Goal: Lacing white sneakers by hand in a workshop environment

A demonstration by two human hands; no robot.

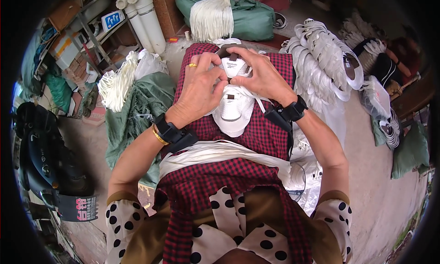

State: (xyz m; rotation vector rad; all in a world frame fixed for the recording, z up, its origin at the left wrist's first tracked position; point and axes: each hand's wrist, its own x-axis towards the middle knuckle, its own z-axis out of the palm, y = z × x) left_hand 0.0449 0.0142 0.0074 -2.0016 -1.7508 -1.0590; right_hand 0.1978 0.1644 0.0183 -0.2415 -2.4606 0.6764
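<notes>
A white shoe upper (pixel 231 115) lies on my lap over a red and black checked apron (pixel 270 122), its toe toward me. White shoelace (pixel 250 91) crosses its front, with a loose length at the right. My right hand (pixel 266 76) is closed on the upper's tongue (pixel 233 68), thumb below and fingers above. Opposite it, my left hand (pixel 199 87) is pinched at the eyelet edge, thumb against forefinger. Whatever lies between those left fingertips is too small to make out. Both wrists carry black strapped devices.
White lace bundles (pixel 213 19) rest on green sacks ahead, and more laces (pixel 119 83) lie at the left. Strung white uppers (pixel 321 62) hang in a pile at the right. A dark scooter (pixel 43 154) stands far left; another person's arm (pixel 398 62) shows far right.
</notes>
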